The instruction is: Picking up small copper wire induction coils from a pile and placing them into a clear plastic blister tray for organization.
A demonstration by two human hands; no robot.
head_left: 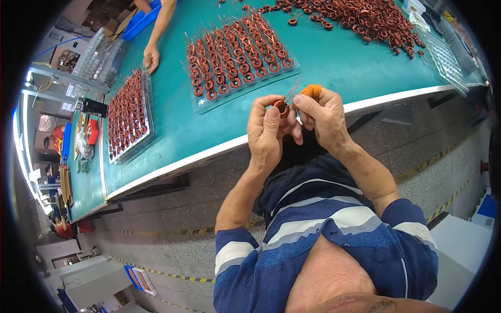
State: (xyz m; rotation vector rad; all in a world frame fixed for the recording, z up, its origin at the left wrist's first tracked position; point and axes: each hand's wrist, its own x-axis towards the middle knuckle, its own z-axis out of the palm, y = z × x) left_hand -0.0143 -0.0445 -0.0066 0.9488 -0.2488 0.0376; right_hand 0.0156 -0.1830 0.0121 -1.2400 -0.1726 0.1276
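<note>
Just past the table's front edge, my left hand [267,130] pinches a copper-wound ring coil [282,108] between thumb and fingers. Thin wire leads [294,88] rise from the coil. My right hand [324,115] is closed beside it, thumb and forefinger pressed together at the leads; an orange cover [312,91] wraps one finger. Beyond my hands a clear plastic tray [209,107] holds several rows of similar coils [236,68] standing with their leads up.
A second filled coil tray [128,117] lies left on the green table [172,120], near another person's hand [151,58]. Loose coils [360,18] are heaped at the far right. Clear trays [443,57] overhang the right edge. Stacked clear plastic trays [94,60] stand far left.
</note>
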